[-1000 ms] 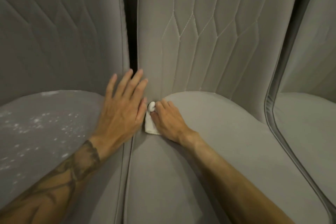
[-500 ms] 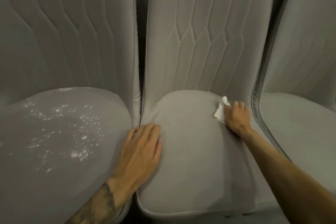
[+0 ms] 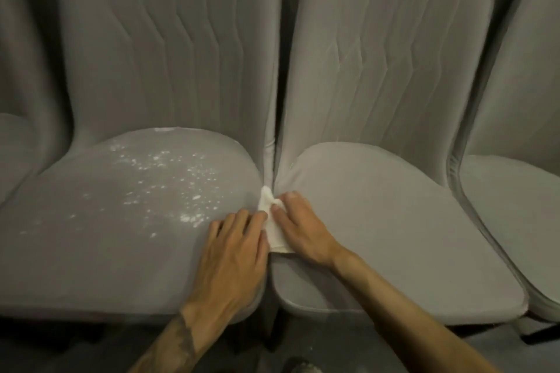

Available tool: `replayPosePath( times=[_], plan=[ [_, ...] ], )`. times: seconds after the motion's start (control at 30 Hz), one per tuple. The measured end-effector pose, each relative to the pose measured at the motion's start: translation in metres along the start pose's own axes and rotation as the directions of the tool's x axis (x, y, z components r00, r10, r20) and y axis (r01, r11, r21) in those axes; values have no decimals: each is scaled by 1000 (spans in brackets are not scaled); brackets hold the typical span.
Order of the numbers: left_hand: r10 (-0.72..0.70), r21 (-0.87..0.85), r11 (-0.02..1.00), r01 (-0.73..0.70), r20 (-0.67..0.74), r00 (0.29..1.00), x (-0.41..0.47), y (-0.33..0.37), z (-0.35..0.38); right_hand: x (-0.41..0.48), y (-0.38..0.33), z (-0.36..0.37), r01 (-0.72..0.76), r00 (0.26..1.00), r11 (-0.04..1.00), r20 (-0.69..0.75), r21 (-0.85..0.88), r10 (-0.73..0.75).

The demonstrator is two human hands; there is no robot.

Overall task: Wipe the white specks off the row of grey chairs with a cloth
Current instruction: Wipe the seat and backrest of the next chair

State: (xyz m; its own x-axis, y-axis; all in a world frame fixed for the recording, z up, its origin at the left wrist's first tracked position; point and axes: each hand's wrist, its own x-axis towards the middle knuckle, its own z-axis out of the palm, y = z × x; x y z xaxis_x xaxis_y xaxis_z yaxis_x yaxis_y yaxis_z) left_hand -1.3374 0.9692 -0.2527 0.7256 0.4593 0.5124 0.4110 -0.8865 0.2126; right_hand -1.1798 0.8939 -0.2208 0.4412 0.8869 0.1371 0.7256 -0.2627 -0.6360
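Grip of the right hand (image 3: 303,230) is clamped on the white cloth (image 3: 268,203) at the gap between the left seat (image 3: 75,251) and the right seat (image 3: 409,221). The left hand (image 3: 235,248), its grip apart, lies flat on the left seat, just beside the cloth and near the scattered white specks (image 3: 169,179).

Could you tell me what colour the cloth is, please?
The cloth is white, clearest in the head view.
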Motion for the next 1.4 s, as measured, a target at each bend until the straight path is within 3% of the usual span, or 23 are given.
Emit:
replayPosePath(
  times=[0.13, 0.27, 0.47, 0.73, 0.87, 0.97, 1.0, 1.1, 1.13, 1.27, 1.33, 1.4],
  plan=[
    [-103, 7, 995, 103, -34, 994, -16, -30, -28, 8, -32, 17, -52, 987, 999, -155, 5, 52],
    [-186, 59, 981, 186, -14, 982, -33, -77, -56, 13, -67, 44, 10, 980, 991, -194, -137, -37],
    [-289, 156, 948, 278, 58, 955, -25, -155, -87, 27, -70, 88, 121, 985, 904, -65, -410, -161],
    [-369, 227, 915, 332, 142, 919, 31, -261, -97, 154, -44, 97, -152, 970, 866, -240, -476, 39],
    [-393, 238, 911, 338, 246, 886, 62, -307, -88, 153, -66, 125, 52, 993, 903, -78, -426, -94],
    [-331, 194, 940, 281, 311, 891, 80, -330, -84, 151, -58, 106, 133, 991, 897, 29, -423, -133],
    [-299, 188, 950, 249, 317, 900, 84, -337, -83, 159, -52, 98, 91, 995, 876, 12, -474, -97],
    [-196, 161, 975, 152, 309, 931, 91, -356, -82, 180, -54, 96, -227, 967, 843, -217, -488, 135],
    [-159, 140, 983, 121, 305, 939, 92, -361, -81, 184, -65, 106, -212, 968, 837, -225, -505, 109],
    [-8, 28, 1000, 0, 252, 968, 88, -384, -72, 170, -103, 162, 102, 985, 872, -71, -479, -154],
    [42, 0, 999, -43, 212, 976, 87, -390, -68, 167, -101, 151, 136, 977, 850, -71, -509, -199],
    [81, -13, 997, -80, 181, 980, 83, -393, -66, 168, -82, 132, 40, 976, 805, -151, -592, -159]
  ],
)
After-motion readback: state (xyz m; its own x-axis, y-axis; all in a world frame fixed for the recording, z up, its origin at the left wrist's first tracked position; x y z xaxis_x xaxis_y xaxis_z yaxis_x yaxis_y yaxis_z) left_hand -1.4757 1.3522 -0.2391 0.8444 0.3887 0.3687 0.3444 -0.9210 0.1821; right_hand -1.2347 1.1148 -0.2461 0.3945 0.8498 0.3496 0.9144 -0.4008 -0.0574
